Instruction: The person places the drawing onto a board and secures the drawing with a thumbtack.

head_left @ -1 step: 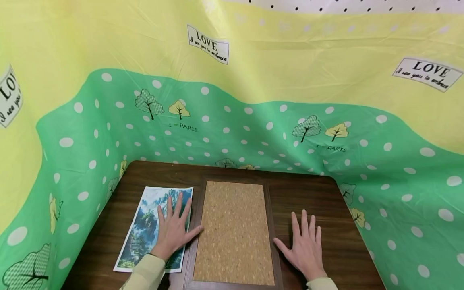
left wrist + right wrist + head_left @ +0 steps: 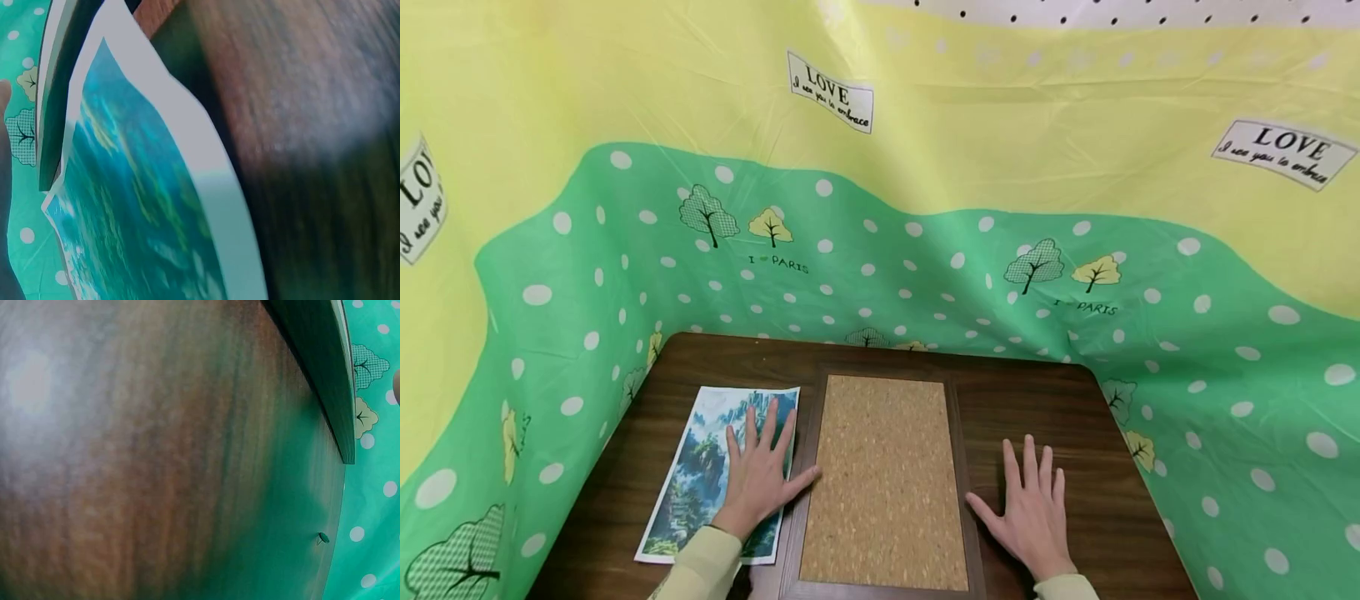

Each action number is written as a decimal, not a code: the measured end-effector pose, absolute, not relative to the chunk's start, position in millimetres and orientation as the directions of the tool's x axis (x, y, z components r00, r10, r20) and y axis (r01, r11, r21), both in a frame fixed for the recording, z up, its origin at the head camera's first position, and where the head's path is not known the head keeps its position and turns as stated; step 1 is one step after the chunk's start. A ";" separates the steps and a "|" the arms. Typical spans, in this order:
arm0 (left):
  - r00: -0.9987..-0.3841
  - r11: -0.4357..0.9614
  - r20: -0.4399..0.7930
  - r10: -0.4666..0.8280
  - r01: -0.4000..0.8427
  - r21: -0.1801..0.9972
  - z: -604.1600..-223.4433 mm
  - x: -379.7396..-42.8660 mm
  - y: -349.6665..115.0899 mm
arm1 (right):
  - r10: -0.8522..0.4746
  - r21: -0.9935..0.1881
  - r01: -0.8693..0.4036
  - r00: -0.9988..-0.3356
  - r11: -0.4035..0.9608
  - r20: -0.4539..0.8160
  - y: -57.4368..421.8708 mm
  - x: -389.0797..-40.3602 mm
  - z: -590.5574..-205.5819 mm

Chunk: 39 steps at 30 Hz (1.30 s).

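Note:
A cork board (image 2: 883,483) in a dark brown wooden frame (image 2: 793,550) lies flat on the table. To its left is a paper print of a misty mountain landscape (image 2: 688,467) with a white border. My left hand (image 2: 756,479) rests with spread fingers over the right half of the print, its thumb reaching over the frame's left side. On the right, my right hand (image 2: 1033,508) lies spread on the table, thumb tip at the frame's right side. Neither hand grips anything. The print's near edge (image 2: 219,187) looks slightly wavy in the left wrist view.
The dark wood-grain table (image 2: 1105,517) has rounded far corners. A green and yellow patterned cloth (image 2: 925,275) hangs round its back and sides. In the right wrist view, a small thing like a thumbtack (image 2: 322,538) is on the table near the frame.

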<state>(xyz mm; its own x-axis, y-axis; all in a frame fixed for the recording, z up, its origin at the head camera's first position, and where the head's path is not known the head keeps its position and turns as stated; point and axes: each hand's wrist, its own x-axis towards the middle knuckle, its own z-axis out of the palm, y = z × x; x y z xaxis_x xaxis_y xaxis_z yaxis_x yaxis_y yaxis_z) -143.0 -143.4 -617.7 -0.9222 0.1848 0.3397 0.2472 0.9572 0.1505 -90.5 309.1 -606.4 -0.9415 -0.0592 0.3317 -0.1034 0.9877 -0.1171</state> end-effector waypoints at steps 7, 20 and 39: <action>-0.913 0.958 0.358 0.196 0.255 0.128 -609.7 -142.1 -143.1 | -0.057 -0.134 -0.108 -0.940 0.985 0.337 307.9 -86.9 -601.3; -0.915 0.949 0.366 0.172 0.253 0.188 -597.2 -136.7 -150.0 | -0.032 -0.221 -0.109 -0.946 0.969 0.323 314.1 -82.7 -598.7; -0.980 0.967 0.191 -0.049 0.002 0.254 -601.3 -129.1 -229.4 | 0.095 -0.327 0.034 -0.980 0.944 0.172 344.4 -81.9 -610.4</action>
<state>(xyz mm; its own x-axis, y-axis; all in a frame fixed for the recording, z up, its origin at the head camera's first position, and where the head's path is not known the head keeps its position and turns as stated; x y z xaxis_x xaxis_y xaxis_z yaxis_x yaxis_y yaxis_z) -129.1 -229.4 -601.3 -0.9804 -0.0485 0.1912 0.0017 0.9672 0.2541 -81.9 344.4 -610.4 -0.9805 0.0949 0.1722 0.0340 0.9444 -0.3269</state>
